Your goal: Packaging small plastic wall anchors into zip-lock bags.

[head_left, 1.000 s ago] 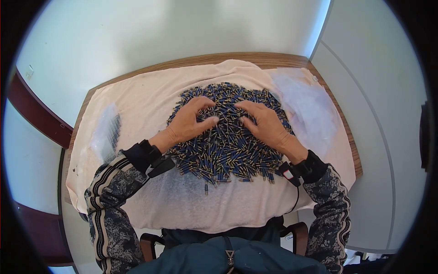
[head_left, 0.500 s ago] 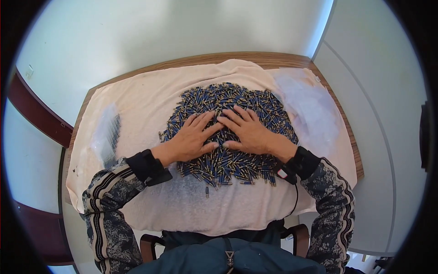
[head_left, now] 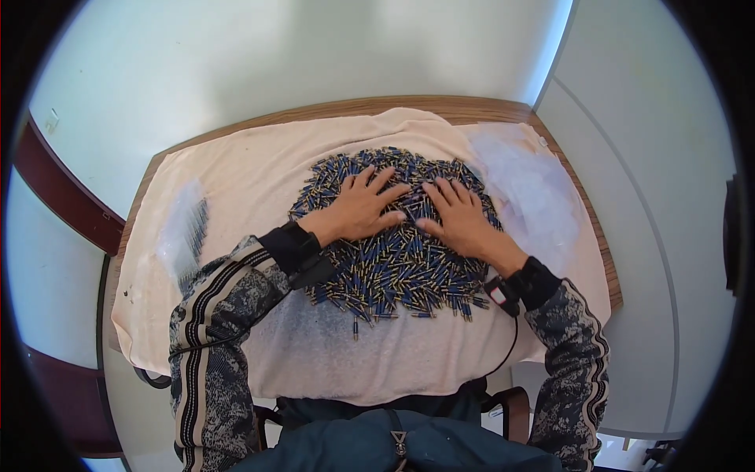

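A wide heap of small blue and brass-coloured cylindrical pieces (head_left: 393, 275) lies spread over a pale pink towel (head_left: 244, 173). They look like little metal-ended plugs or connectors; their exact kind is too small to tell. My left hand (head_left: 362, 206) rests palm down on the heap's upper left part, fingers spread. To its right, my right hand (head_left: 460, 217) also lies flat on the pieces, its fingers apart. A small gap separates the two hands, and pieces show between them. Neither hand grips anything; what lies beneath the palms is hidden.
Left of the heap lies a clear plastic bag (head_left: 182, 228) with rows of thin dark pieces. Crumpled translucent plastic (head_left: 531, 197) covers the towel's right side. A wooden table edge (head_left: 338, 108) meets the wall behind. A cable (head_left: 511, 346) hangs from my right wrist device.
Both hands have slid across the heap: the left upward and to the right, the right a little to the right. The fingers stay spread, and the heap's right edge has shifted slightly.
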Action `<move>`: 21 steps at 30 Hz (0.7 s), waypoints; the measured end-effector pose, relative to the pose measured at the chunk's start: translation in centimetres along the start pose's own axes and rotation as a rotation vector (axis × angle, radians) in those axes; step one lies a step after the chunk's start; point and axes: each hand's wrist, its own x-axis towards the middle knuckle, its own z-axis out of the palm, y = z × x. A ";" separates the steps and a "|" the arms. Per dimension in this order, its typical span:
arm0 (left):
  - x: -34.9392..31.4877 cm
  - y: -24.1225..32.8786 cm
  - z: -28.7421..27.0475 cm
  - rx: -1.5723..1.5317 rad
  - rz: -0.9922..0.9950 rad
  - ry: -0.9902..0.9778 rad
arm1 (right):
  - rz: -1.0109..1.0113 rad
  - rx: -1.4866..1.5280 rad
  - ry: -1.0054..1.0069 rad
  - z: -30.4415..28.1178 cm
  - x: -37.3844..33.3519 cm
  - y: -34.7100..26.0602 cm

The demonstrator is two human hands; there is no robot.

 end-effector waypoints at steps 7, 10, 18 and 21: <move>-2.6 4.4 -0.2 0.015 0.235 0.087 | -0.035 0.006 -0.050 -1.1 -4.5 -1.7; -4.6 5.3 -0.3 0.067 0.373 0.045 | -0.077 0.030 -0.049 -1.6 -5.5 -2.4; -3.4 2.4 -1.3 0.112 0.449 0.033 | -0.139 0.077 -0.051 -3.0 -6.8 -2.7; -0.9 0.6 -1.5 0.083 0.371 0.047 | -0.079 0.120 -0.026 -2.8 -6.7 -2.3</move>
